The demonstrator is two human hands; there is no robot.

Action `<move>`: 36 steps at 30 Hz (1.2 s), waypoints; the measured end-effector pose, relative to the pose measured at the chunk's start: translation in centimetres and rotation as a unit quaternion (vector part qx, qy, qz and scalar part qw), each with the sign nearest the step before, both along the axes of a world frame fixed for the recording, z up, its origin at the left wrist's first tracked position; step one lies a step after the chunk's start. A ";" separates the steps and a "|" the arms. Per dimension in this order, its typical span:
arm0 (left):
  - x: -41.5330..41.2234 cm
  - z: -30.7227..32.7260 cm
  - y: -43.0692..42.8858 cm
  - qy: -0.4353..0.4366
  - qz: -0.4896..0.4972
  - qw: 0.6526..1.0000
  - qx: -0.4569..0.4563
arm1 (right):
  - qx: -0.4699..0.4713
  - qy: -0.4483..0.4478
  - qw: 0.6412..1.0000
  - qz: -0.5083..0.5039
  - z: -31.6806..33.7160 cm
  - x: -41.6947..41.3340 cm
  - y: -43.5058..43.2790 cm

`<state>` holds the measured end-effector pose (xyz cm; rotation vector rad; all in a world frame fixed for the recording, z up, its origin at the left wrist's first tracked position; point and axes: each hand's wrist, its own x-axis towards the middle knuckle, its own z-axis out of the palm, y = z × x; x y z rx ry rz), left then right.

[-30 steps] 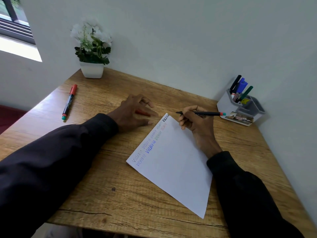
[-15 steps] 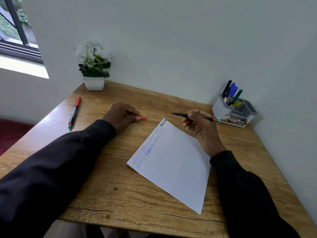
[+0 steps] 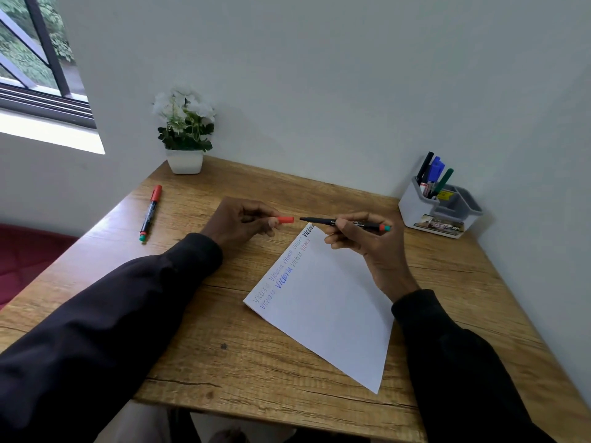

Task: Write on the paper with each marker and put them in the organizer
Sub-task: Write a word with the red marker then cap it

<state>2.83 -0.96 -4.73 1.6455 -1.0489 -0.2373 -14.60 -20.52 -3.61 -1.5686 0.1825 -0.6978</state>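
Supporting everything, the wooden table (image 3: 224, 314) lies under both hands. One sheet of paper (image 3: 335, 302) lies flat on it, below the right-hand grip and nearer the person. Its far corner, where the written lines run, sits directly beneath the held marker. One grey organizer (image 3: 415, 209) stands beyond and to the right of that grip, well apart. Its tall compartment holds upright markers: one black (image 3: 425, 164), one green (image 3: 445, 180), and blue caps (image 3: 435, 169) whose number cannot be told. A yellow item (image 3: 444, 195) lies in a lower compartment. One potted plant (image 3: 185, 161) stands beyond and left of the left-hand grip. The right hand (image 3: 367, 244) curls its fingers round one uncapped black marker (image 3: 345, 222), tip pointing left. The left hand (image 3: 243, 222) pinches one red cap (image 3: 284, 220), just short of that tip. One capped marker (image 3: 150, 212) lies well left of the left hand.
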 end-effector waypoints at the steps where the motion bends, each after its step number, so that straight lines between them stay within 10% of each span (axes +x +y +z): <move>1: 0.0 0.0 0.0 -0.001 0.000 1.000 -0.001 | 0.004 0.002 1.000 0.007 0.0 0.1 0.1; 27: -2.6 1.1 -2.0 -0.076 0.011 0.995 -0.058 | -0.104 -0.008 0.995 -0.012 0.2 0.5 1.2; 36: -2.9 4.4 -4.4 0.060 -0.029 0.996 -0.056 | -0.361 0.093 0.923 -0.097 2.1 0.0 -2.0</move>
